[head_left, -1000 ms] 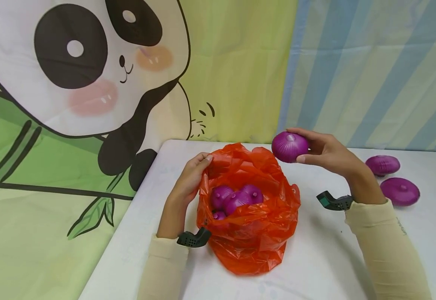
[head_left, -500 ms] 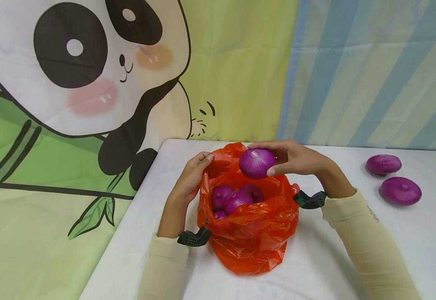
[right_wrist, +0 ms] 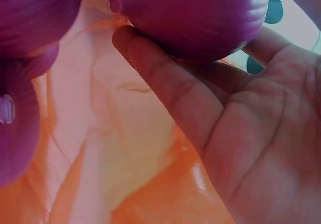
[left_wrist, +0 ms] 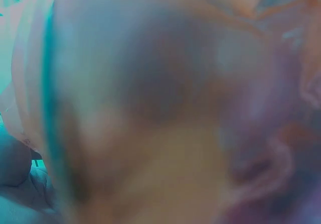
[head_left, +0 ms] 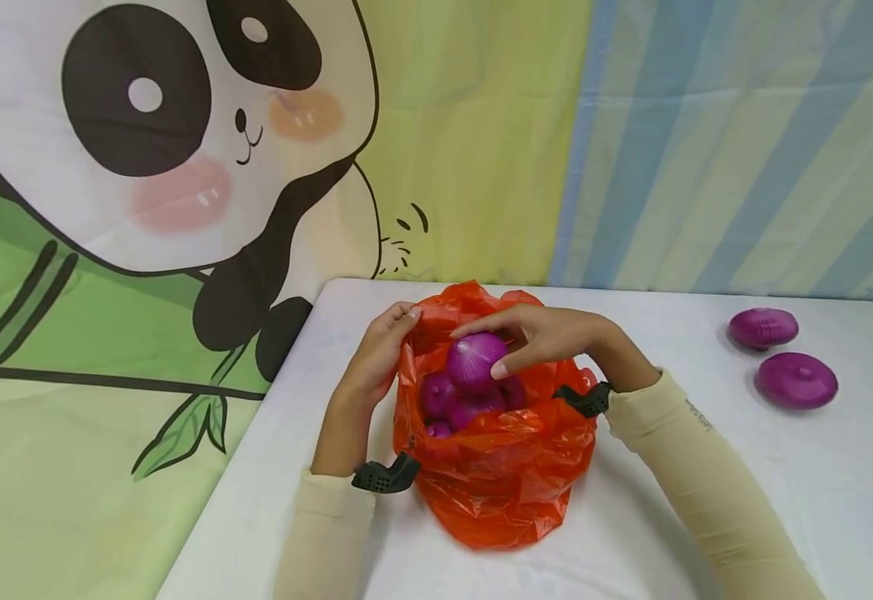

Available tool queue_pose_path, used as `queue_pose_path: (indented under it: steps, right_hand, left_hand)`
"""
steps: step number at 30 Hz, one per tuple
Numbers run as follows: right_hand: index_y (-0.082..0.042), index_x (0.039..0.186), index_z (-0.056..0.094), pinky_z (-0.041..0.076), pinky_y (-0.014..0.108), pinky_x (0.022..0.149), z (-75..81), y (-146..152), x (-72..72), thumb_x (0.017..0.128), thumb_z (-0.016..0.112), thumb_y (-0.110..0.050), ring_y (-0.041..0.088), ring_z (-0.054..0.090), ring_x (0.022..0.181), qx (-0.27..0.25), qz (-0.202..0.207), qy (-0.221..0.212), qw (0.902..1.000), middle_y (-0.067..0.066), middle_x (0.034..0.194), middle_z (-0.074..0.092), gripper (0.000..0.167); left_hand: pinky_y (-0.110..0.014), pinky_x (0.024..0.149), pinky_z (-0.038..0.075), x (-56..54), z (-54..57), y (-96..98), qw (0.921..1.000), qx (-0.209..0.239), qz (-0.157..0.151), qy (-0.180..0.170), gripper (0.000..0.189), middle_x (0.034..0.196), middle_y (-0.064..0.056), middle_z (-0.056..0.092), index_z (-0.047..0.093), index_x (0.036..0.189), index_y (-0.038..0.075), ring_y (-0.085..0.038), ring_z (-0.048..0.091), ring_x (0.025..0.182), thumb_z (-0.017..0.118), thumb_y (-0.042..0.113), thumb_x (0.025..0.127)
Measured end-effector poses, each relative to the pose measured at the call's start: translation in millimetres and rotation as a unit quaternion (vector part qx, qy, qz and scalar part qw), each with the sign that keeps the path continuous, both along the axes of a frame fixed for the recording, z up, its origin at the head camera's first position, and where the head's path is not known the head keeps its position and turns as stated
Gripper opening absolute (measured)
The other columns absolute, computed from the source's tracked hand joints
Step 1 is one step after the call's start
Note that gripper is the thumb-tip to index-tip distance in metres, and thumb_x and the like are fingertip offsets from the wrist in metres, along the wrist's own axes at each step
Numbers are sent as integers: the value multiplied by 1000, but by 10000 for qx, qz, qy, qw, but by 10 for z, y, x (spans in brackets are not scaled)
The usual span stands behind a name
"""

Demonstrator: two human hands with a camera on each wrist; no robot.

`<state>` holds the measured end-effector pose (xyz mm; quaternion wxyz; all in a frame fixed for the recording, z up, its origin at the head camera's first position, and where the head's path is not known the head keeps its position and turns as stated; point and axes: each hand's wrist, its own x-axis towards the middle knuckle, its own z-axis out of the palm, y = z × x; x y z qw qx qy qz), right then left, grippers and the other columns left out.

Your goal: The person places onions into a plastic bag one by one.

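A red plastic bag (head_left: pixel 511 475) stands open at the middle of the table, with several purple onions (head_left: pixel 440 394) inside. My left hand (head_left: pixel 376 350) pinches the bag's left rim between thumb and fingers. Inside the bag's mouth, my right hand (head_left: pixel 549 337) holds another purple onion (head_left: pixel 476 363) just over the others. In the right wrist view this onion (right_wrist: pixel 195 18) lies against the fingers (right_wrist: pixel 170 81), with other onions (right_wrist: pixel 35 18) to its left. The left wrist view is blurred by something close to the camera.
Two more purple onions, a ribbed one (head_left: pixel 763 327) and a flatter one (head_left: pixel 796 381), lie on the white table (head_left: pixel 676 450) at the right. A panda-print curtain (head_left: pixel 474 150) hangs behind the table's back edge.
My right hand has carried its onion leftward and down, from beyond the bag's right rim into its mouth. My left hand keeps its grip on the rim.
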<state>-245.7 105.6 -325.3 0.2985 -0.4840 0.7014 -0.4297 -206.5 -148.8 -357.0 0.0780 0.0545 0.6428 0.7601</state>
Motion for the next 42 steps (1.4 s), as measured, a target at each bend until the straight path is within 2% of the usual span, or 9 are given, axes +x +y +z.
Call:
queue_pose_path:
  steps: [3,10,15,18,24,31,36,42]
  right_hand:
    - [-12,146,45,49,39,92,-29,-53,-6,91,70,-19,20,56,116,56,-84,165,9998,1,136,49,61]
    - [-11,144,47,51,39,89,-118,-162,-18,89,72,-19,19,59,112,-4,-167,183,9997,0,132,53,60]
    - [-12,145,46,50,37,91,-143,-196,-13,89,72,-21,18,54,117,40,-179,284,9994,0,137,49,62]
    - [-13,145,45,45,38,97,-160,-194,-6,90,70,-21,17,48,125,23,-106,420,9991,-1,141,46,61]
    - [-16,144,49,39,44,103,-214,-155,6,92,67,-24,18,36,133,108,-114,752,9970,-3,142,45,55]
    - [-19,145,45,40,40,102,-239,-71,31,93,66,-29,13,42,129,234,-342,714,9966,-5,141,46,57]
    - [-17,147,44,42,42,100,-267,-1,43,93,65,-28,15,45,127,256,-427,703,9963,-1,143,46,59]
    - [-14,146,44,35,48,105,-250,93,65,95,64,-26,19,38,134,200,-505,889,9946,5,146,44,57]
  left_hand:
    - [-28,77,49,6,17,-4,10000,19,16,18,18,99,-7,55,52,103,4,-19,56,89,47,22,104]
    - [-27,76,49,3,25,-12,10000,25,31,15,18,100,-8,54,51,102,4,-19,55,89,47,22,104]
    - [-27,78,49,-1,32,-22,10000,2,54,40,18,101,-8,55,52,102,5,-19,56,92,48,22,103]
    - [-29,80,50,-4,31,-27,10000,-18,53,70,18,103,-9,55,51,102,4,-20,56,93,47,22,103]
    - [-32,82,50,-1,23,-33,10000,-22,49,53,19,104,-9,56,51,103,4,-21,56,94,48,22,103]
    - [-33,82,50,-16,34,-18,10000,29,45,67,21,103,-9,58,53,107,3,-21,57,93,49,23,103]
    - [-35,85,50,-19,39,-18,10000,-40,63,27,21,104,-9,58,53,106,4,-21,57,94,49,24,103]
    - [-33,84,51,-15,19,-27,9999,-134,78,-16,20,105,-9,57,53,106,5,-21,57,96,50,24,103]
